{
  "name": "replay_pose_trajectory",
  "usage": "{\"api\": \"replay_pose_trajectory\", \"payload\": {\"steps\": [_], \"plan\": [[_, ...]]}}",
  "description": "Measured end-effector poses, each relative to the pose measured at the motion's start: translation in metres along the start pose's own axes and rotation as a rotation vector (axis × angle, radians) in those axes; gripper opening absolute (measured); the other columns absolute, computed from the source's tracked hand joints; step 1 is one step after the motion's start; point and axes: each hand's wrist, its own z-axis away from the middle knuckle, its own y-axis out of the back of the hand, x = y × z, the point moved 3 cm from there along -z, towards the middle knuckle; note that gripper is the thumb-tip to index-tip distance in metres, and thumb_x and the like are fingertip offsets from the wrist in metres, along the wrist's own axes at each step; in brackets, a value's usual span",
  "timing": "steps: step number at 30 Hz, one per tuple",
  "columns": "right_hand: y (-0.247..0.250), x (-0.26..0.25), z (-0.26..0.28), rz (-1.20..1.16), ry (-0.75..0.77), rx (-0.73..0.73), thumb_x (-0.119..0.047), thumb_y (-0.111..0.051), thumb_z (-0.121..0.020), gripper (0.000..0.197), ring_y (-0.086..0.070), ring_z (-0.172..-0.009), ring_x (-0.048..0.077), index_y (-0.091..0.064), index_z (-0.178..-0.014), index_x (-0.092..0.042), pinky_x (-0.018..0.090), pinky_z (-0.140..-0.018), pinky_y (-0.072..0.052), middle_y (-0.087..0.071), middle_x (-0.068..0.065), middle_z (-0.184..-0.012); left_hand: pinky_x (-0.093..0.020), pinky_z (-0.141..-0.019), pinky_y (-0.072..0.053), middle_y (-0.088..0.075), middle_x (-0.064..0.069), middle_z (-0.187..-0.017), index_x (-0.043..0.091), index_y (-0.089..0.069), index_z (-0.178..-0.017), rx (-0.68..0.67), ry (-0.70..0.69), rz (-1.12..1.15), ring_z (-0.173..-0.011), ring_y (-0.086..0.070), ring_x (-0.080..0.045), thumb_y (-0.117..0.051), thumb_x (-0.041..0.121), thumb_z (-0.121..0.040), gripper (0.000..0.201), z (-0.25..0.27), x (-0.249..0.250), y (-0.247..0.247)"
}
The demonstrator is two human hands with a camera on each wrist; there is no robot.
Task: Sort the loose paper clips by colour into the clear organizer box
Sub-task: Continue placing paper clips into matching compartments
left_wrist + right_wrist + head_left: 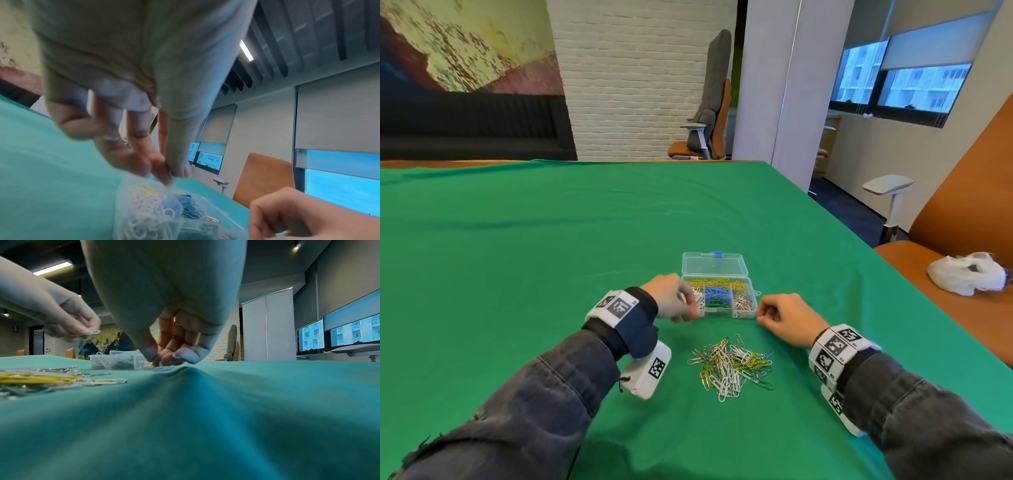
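The clear organizer box (754, 309) sits open on the green cloth, lid (714, 265) tipped back. Its compartments hold yellow, white, blue, green and silver clips. My left hand (691, 306) hovers over the left white compartment (141, 209), thumb and fingers (170, 174) pinched together. From the right wrist view that hand (86, 334) pinches a pale clip (93, 332). My right hand (765, 315) rests on the cloth just right of the box, fingers curled (162, 361), and I see nothing in it. The loose clip pile (732, 365) lies in front of the box, between my wrists.
One stray clip (757, 293) lies against the box's right side. An orange chair to the right holds a white plastic bag (967, 274). The table's right edge (859, 240) runs diagonally past the box. Green cloth (517, 257) stretches far left and back.
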Motion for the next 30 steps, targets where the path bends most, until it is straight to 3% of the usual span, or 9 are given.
{"api": "replay_pose_trajectory", "payload": {"steps": [3, 6, 9, 11, 13, 15, 19, 22, 30], "plan": [[-0.001, 0.002, -0.001, 0.0, 0.003, 0.0, -0.015, -0.057, -0.091, 0.01, -0.057, -0.069, 0.005, -0.065, -0.087, -0.019, 0.014, -0.064, -0.046, -0.066, -0.003, -0.082, -0.032, -0.076, -0.055, -0.068, 0.003, -0.082, 0.02, -0.064, -0.082, 0.173, 0.055, 0.006, -0.07, -0.061, -0.011, -0.07, 0.033, -0.086, 0.015, -0.015, -0.005, 0.014], [0.0, 0.001, -0.001, 0.007, 0.005, 0.008, -0.016, -0.057, -0.091, 0.01, -0.054, -0.066, 0.003, -0.065, -0.087, -0.02, 0.015, -0.063, -0.045, -0.065, -0.004, -0.08, -0.035, -0.08, -0.055, -0.067, 0.002, -0.089, 0.018, -0.064, -0.088, 0.199, 0.113, -0.049, -0.084, -0.066, -0.018, -0.069, 0.044, -0.084, 0.027, -0.027, -0.002, 0.017], [0.0, 0.0, -0.001, 0.004, 0.006, 0.006, -0.015, -0.057, -0.091, 0.01, -0.054, -0.066, 0.003, -0.065, -0.087, -0.019, 0.014, -0.063, -0.046, -0.065, -0.004, -0.081, -0.033, -0.079, -0.054, -0.064, 0.003, -0.091, 0.02, -0.06, -0.093, 0.225, 0.061, -0.125, -0.083, -0.063, -0.016, -0.068, 0.05, -0.083, 0.032, -0.022, 0.011, 0.014], [0.001, 0.0, -0.002, 0.001, -0.002, 0.011, -0.014, -0.056, -0.09, 0.01, -0.057, -0.069, 0.006, -0.065, -0.087, -0.018, 0.019, -0.066, -0.05, -0.065, -0.003, -0.082, -0.029, -0.077, -0.052, -0.066, 0.0, -0.091, 0.02, -0.061, -0.092, 0.112, -0.079, -0.099, -0.082, -0.063, -0.016, -0.073, 0.042, -0.081, 0.028, -0.01, 0.025, 0.001], [0.001, 0.0, -0.002, -0.001, -0.004, 0.011, -0.014, -0.057, -0.089, 0.01, -0.058, -0.07, 0.007, -0.066, -0.087, -0.017, 0.02, -0.067, -0.05, -0.065, -0.004, -0.08, -0.027, -0.076, -0.049, -0.069, -0.003, -0.093, 0.021, -0.064, -0.091, -0.128, -0.2, -0.129, -0.08, -0.061, -0.015, -0.078, 0.035, -0.078, 0.024, 0.006, 0.039, -0.023], [0.002, -0.001, -0.001, -0.001, 0.001, 0.016, -0.013, -0.057, -0.088, 0.01, -0.055, -0.067, 0.005, -0.067, -0.087, -0.016, 0.016, -0.064, -0.045, -0.064, -0.005, -0.078, -0.029, -0.075, -0.049, -0.07, -0.001, -0.093, 0.023, -0.064, -0.09, -0.279, -0.224, -0.201, -0.08, -0.061, -0.015, -0.08, 0.037, -0.075, 0.026, 0.019, 0.046, -0.044], [0.002, -0.001, 0.0, -0.014, -0.002, 0.011, -0.012, -0.057, -0.088, 0.01, -0.055, -0.067, 0.006, -0.066, -0.087, -0.014, 0.015, -0.064, -0.044, -0.065, -0.002, -0.08, -0.027, -0.064, -0.046, -0.069, 0.003, -0.089, 0.019, -0.064, -0.09, -0.193, -0.116, -0.448, -0.08, -0.064, -0.016, -0.079, 0.059, -0.066, 0.049, 0.028, 0.05, -0.062], [0.002, -0.001, 0.0, -0.009, -0.003, 0.018, -0.012, -0.058, -0.088, 0.009, -0.052, -0.063, 0.003, -0.066, -0.086, -0.015, 0.013, -0.061, -0.041, -0.061, -0.006, -0.073, -0.03, -0.068, -0.049, -0.07, 0.0, -0.09, 0.014, -0.066, -0.093, -0.107, -0.07, -0.592, -0.083, -0.066, -0.02, -0.077, 0.063, -0.065, 0.058, 0.031, 0.057, -0.071], [0.001, 0.001, -0.001, -0.006, 0.005, 0.011, -0.014, -0.059, -0.088, 0.01, -0.052, -0.063, 0.001, -0.063, -0.081, -0.02, 0.012, -0.061, -0.041, -0.061, -0.007, -0.072, -0.028, -0.073, -0.049, -0.069, 0.006, -0.086, 0.021, -0.069, -0.088, -0.093, -0.08, -0.41, -0.08, -0.061, -0.015, -0.074, 0.038, -0.081, 0.019, 0.025, 0.052, -0.066]]}}
